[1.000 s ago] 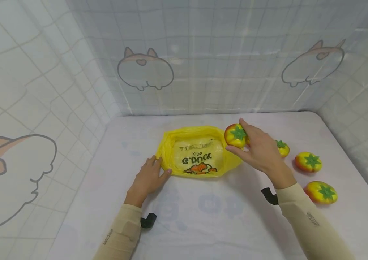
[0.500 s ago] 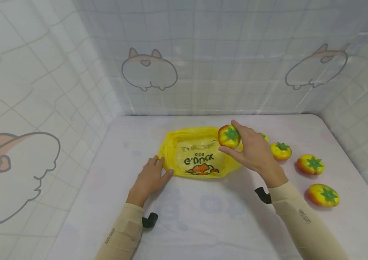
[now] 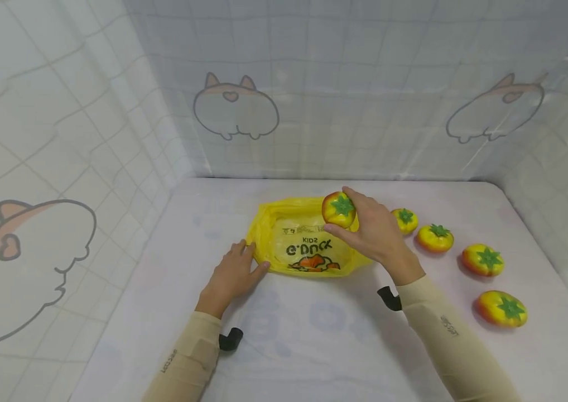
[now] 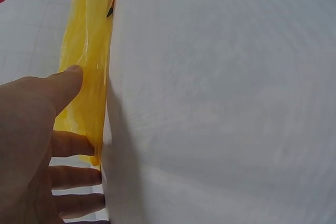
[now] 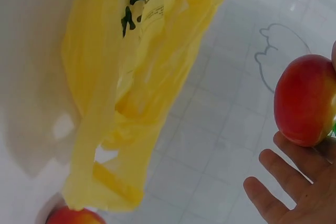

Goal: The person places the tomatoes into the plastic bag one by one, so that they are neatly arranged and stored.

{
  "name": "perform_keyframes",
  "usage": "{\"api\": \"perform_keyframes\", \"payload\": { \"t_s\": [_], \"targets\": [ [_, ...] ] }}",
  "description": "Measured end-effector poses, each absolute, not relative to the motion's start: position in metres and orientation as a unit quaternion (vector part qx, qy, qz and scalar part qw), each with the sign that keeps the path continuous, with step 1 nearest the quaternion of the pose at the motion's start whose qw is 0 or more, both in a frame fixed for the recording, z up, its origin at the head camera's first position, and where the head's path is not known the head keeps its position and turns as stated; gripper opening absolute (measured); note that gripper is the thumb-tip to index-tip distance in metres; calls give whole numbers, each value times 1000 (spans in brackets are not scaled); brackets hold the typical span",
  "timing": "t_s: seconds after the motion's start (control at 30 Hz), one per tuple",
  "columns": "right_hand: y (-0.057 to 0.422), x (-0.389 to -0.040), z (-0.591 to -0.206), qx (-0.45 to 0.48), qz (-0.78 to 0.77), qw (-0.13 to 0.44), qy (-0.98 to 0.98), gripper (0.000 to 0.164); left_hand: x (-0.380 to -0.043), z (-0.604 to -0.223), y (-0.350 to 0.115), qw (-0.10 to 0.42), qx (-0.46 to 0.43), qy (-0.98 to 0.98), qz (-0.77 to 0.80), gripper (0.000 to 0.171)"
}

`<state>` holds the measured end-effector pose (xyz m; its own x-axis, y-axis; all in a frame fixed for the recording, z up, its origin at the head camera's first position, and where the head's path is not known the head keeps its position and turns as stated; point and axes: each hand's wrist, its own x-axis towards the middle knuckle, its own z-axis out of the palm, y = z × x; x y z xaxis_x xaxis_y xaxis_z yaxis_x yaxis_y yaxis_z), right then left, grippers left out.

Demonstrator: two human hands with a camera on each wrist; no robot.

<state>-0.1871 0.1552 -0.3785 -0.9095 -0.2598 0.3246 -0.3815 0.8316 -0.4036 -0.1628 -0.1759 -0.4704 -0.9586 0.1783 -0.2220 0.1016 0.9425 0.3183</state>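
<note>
My right hand (image 3: pixel 374 231) holds a red-and-yellow tomato (image 3: pixel 339 209) with a green star-shaped top between thumb and fingers, above the far right part of a yellow plastic bag (image 3: pixel 354 258). In the right wrist view the tomato (image 5: pixel 304 100) is apart from the bag (image 5: pixel 94 51), its far side cut off by the frame edge. The bag's mouth spreads wide, and printed lettering shows inside. My left hand (image 3: pixel 231 277) rests at the bag's left edge. In the left wrist view its thumb and fairly straight fingers touch the yellow plastic (image 4: pixel 86 93).
Several similar tomatoes lie in a curved row on the right, among them a small one (image 3: pixel 405 221) nearest the bag and a larger one (image 3: pixel 501 309) nearest me. A pale cloth (image 3: pixel 284 346) covers the table. A tile-patterned curtain (image 3: pixel 344 123) stands behind and at both sides.
My right hand has moved left with the tomato, from the bag's right edge to over its far right part. A small tomato formerly behind the hand now shows. My left hand stays at the bag.
</note>
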Motion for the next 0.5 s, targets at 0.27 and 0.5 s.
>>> {"api": "perform_keyframes", "payload": {
  "t_s": [0.27, 0.5],
  "targets": [
    [148, -193, -385, 170, 240, 107, -950, 97, -162, -471, -174, 125, 81, 977, 152, 82],
    [130, -207, -387, 183, 251, 93, -946, 96, -162, -469, -175, 130, 69, 977, 154, 83]
  ]
}}
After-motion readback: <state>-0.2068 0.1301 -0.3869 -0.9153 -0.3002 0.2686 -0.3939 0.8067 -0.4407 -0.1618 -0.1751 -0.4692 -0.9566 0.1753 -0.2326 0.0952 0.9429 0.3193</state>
